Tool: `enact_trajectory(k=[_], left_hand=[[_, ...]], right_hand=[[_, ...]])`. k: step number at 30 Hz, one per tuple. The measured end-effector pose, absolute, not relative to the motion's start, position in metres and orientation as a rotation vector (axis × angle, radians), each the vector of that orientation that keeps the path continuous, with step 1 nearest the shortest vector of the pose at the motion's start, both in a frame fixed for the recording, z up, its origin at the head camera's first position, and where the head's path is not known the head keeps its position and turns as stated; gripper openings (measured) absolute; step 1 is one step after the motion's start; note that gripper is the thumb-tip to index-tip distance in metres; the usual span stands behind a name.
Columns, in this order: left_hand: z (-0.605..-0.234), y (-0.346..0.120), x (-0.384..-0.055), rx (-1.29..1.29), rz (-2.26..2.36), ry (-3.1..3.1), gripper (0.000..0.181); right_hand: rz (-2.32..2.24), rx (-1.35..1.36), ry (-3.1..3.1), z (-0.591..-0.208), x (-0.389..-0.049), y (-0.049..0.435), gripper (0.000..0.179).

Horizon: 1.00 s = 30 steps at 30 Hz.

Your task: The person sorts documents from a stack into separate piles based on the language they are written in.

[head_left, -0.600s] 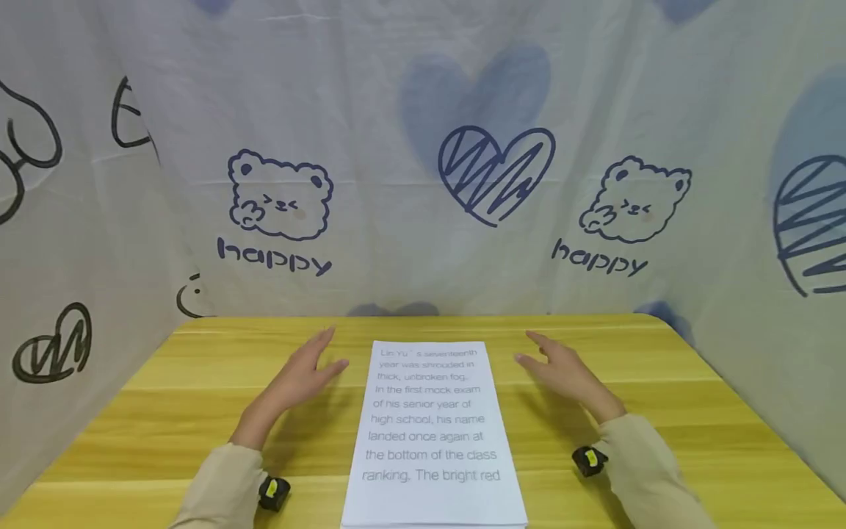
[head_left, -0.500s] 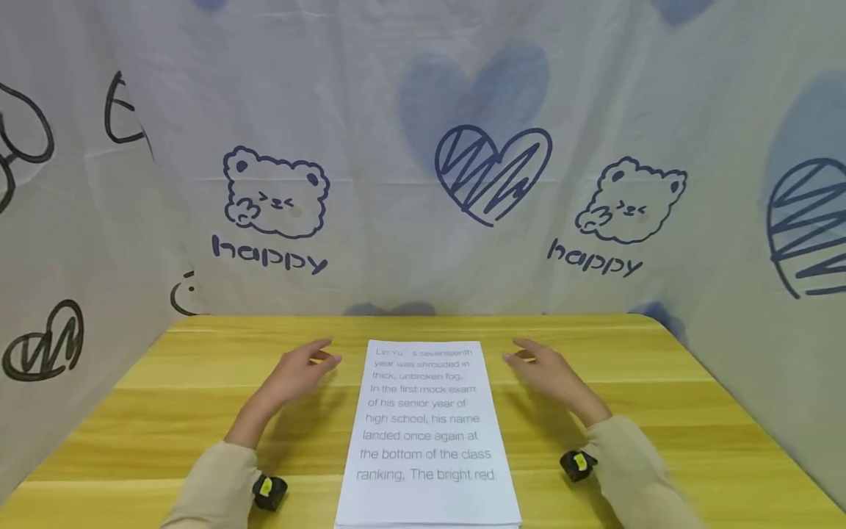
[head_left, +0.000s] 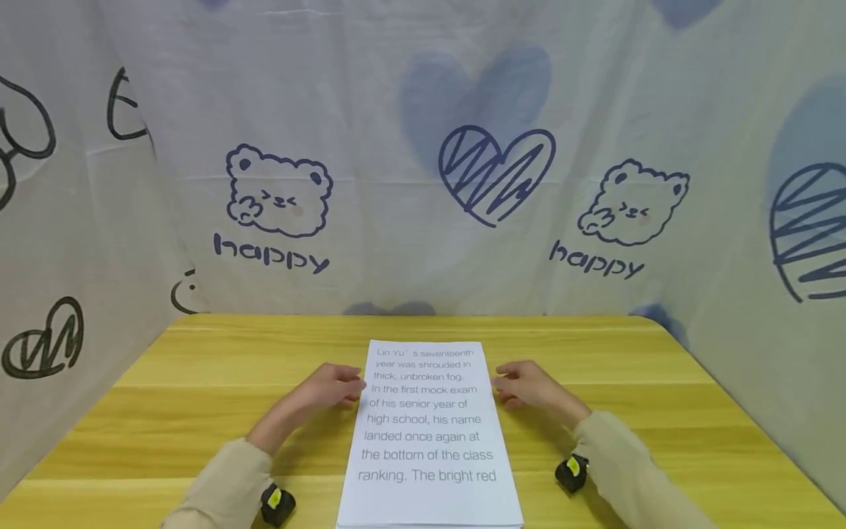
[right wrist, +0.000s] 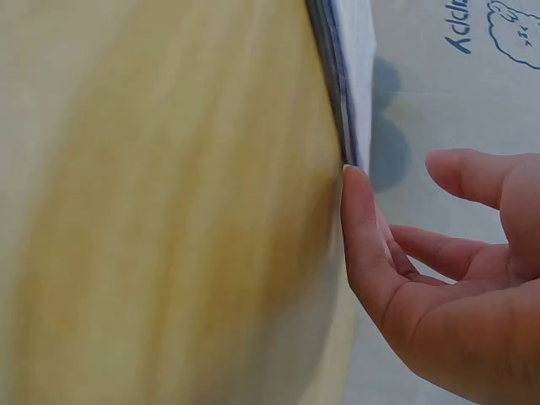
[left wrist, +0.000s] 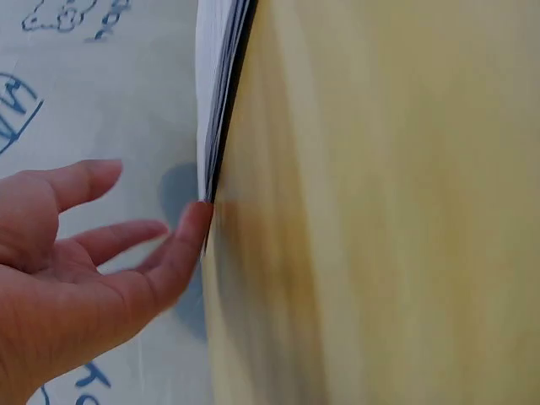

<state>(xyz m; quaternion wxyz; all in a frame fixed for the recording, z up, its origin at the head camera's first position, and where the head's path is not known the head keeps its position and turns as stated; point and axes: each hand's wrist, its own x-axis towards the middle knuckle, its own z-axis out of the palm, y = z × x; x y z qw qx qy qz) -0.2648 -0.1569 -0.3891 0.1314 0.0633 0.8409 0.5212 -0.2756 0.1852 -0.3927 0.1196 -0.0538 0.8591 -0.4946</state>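
A stack of white printed paper [head_left: 423, 507] lies on the table, large grey text on its top sheet. My left hand [head_left: 330, 386] is at the stack's left edge, fingers loosely bent and thumb apart. In the left wrist view, the fingertips [left wrist: 196, 221] of that hand meet the side of the stack [left wrist: 218, 93]. My right hand [head_left: 532, 386] mirrors it at the right edge. The right wrist view has a fingertip [right wrist: 356, 181] at the stack's side [right wrist: 344, 84], the thumb raised clear of the paper. Neither hand grips anything.
The yellow wood-grain table [head_left: 165, 441] extends to both sides of the stack. Behind it hangs a pale cloth [head_left: 390, 242] printed with bears and hearts, which also closes off the left and right. A small black device [head_left: 276, 505] sits at each wrist.
Both hands have come down and inward, from apart on either side to the stack's edges. Their fingers are more bent than before. The paper stack stays in place on the table.
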Motion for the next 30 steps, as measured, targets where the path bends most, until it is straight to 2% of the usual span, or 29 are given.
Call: enact_trajectory(k=[3,6,9,13,30], left_hand=[[-0.390,-0.151,-0.263,0.153,1.447,2.472,0.047],[-0.389,-0.148,-0.261,0.121,1.361,2.530,0.027],[-0.388,-0.145,-0.260,0.120,1.285,2.581,0.009],[-0.388,-0.142,-0.258,0.149,1.248,2.611,0.013],[-0.386,-0.142,-0.257,0.169,1.314,2.528,0.017]], right_hand=[[-1.462,-0.165,2.497,-0.395,-0.273,0.183,0.047],[-1.461,-0.173,2.504,-0.397,-0.272,0.181,0.044],[-1.430,-0.184,2.517,-0.399,-0.273,0.179,0.034],[-1.374,-0.156,2.559,-0.401,-0.275,0.177,0.023],[-1.316,-0.143,2.561,-0.399,-0.272,0.177,0.030]])
